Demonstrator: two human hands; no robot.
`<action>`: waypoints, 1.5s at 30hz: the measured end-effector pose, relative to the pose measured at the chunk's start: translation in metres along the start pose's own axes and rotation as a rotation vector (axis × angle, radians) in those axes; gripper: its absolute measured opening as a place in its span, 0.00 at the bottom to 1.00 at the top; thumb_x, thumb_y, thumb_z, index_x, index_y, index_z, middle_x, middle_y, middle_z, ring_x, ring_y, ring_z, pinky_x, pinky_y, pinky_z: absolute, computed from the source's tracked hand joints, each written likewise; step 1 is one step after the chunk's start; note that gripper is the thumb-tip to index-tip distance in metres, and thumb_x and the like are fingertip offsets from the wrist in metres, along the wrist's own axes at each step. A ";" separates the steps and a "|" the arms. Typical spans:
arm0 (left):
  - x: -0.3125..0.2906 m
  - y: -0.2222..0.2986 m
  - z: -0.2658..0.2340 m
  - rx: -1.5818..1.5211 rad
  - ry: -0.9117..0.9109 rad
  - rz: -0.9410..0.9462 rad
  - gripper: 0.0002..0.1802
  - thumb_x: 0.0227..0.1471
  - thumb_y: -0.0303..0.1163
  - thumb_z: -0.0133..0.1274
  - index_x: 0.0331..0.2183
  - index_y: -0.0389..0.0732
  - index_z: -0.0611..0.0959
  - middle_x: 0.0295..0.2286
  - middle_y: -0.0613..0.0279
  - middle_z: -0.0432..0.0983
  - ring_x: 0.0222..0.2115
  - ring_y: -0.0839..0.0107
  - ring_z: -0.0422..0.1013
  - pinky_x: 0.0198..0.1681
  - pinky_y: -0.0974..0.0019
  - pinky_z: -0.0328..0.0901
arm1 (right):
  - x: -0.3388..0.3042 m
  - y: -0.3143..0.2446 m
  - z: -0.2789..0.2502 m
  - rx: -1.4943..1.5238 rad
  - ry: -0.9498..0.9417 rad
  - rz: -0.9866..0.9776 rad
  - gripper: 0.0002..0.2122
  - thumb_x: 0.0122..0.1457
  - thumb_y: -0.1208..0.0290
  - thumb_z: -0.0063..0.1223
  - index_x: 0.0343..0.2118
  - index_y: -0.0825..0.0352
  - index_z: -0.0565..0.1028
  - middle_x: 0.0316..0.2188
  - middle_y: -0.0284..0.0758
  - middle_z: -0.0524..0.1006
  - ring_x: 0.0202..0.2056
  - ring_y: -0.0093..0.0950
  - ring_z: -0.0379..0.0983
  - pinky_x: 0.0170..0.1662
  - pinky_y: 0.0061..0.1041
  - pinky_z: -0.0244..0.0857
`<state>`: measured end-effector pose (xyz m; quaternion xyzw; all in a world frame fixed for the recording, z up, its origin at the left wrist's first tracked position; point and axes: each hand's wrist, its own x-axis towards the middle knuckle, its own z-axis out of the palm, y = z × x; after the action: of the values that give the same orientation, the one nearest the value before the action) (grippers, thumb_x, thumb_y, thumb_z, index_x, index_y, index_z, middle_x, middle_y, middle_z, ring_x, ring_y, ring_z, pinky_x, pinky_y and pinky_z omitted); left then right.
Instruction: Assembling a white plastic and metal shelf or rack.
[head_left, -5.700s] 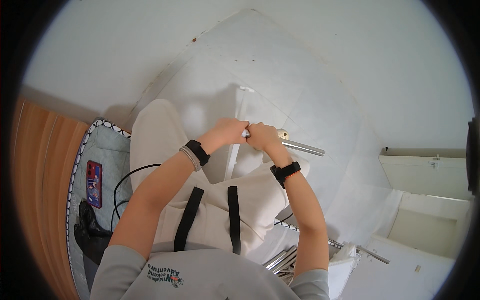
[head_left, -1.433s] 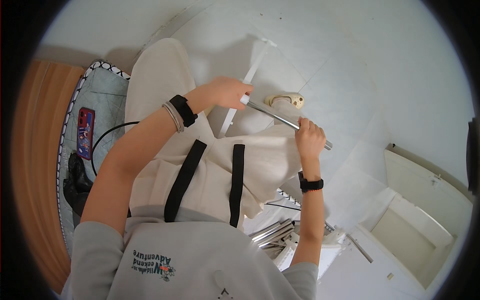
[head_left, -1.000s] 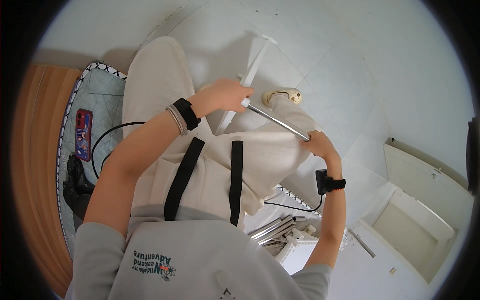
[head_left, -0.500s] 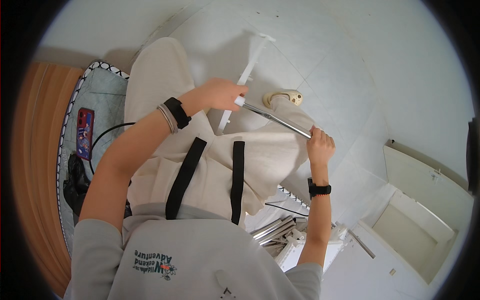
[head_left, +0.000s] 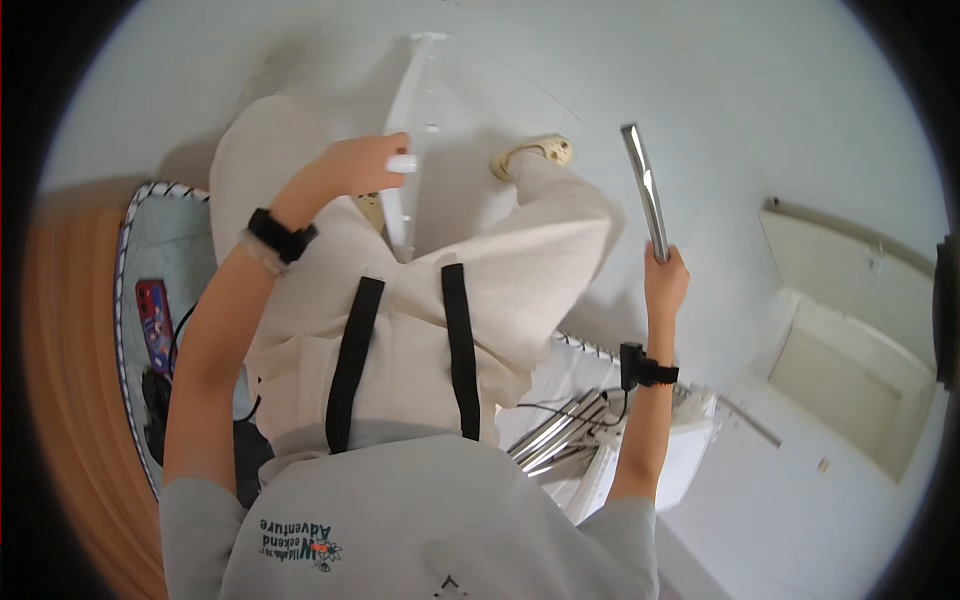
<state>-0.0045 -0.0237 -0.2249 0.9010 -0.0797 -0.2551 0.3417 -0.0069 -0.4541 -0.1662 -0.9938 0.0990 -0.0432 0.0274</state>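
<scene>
My left hand [head_left: 362, 166] is closed, with a short white plastic fitting [head_left: 402, 163] sticking out of its fingers. Right by that hand a long white bar [head_left: 402, 100] with small stubs runs upright between my knees; whether the fitting belongs to the bar I cannot tell. On the other side, my right hand [head_left: 666, 278] grips the lower end of a shiny metal tube [head_left: 645, 185]. The tube points up and slightly left, apart from the bar and the fitting.
Several metal tubes [head_left: 552, 430] and a white box-like piece [head_left: 650, 450] lie at my lower right. A red-cased phone [head_left: 154, 325] rests on the mat [head_left: 185, 225] at left, beside a wooden panel [head_left: 75, 380]. A white cabinet [head_left: 850, 370] stands far right.
The metal tube has come away from the white fitting at my left hand. My right hand has swung it upright to the right, while my left hand and the bar have shifted left.
</scene>
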 end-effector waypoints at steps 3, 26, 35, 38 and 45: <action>0.001 -0.020 0.005 0.018 0.048 0.057 0.17 0.41 0.35 0.49 0.36 0.42 0.70 0.30 0.50 0.73 0.31 0.53 0.69 0.33 0.58 0.62 | -0.002 -0.017 -0.033 0.339 -0.112 0.180 0.15 0.50 0.63 0.53 0.16 0.66 0.63 0.11 0.33 0.66 0.14 0.28 0.61 0.19 0.25 0.55; 0.006 0.016 0.013 -0.001 -0.073 -0.033 0.16 0.45 0.37 0.48 0.36 0.41 0.68 0.26 0.49 0.72 0.26 0.53 0.68 0.32 0.60 0.62 | -0.390 0.135 0.036 0.396 -0.608 1.156 0.19 0.47 0.74 0.45 0.39 0.77 0.53 0.28 0.54 0.70 0.20 0.36 0.72 0.20 0.30 0.69; 0.001 0.015 0.011 -0.009 -0.076 -0.070 0.15 0.45 0.37 0.49 0.35 0.40 0.68 0.25 0.48 0.72 0.27 0.53 0.68 0.32 0.61 0.61 | -0.355 0.097 0.001 0.408 -1.374 1.209 0.23 0.51 0.58 0.49 0.39 0.77 0.67 0.30 0.50 0.74 0.25 0.36 0.76 0.25 0.27 0.73; 0.000 0.010 0.013 -0.032 -0.051 -0.035 0.15 0.45 0.38 0.49 0.35 0.41 0.68 0.25 0.49 0.72 0.28 0.52 0.69 0.32 0.61 0.61 | -0.356 0.099 0.006 0.462 -1.469 1.276 0.26 0.51 0.52 0.47 0.28 0.81 0.70 0.25 0.47 0.75 0.23 0.34 0.76 0.25 0.25 0.73; -0.001 0.020 0.019 0.048 -0.010 -0.040 0.18 0.44 0.42 0.51 0.35 0.42 0.70 0.27 0.51 0.74 0.30 0.54 0.70 0.33 0.59 0.63 | -0.347 0.105 0.009 0.292 -1.505 1.151 0.25 0.52 0.53 0.48 0.27 0.81 0.71 0.21 0.45 0.76 0.20 0.33 0.75 0.23 0.25 0.73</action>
<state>-0.0146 -0.0494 -0.2239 0.9091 -0.0697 -0.2645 0.3141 -0.3655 -0.4873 -0.2094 -0.5467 0.5223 0.6148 0.2242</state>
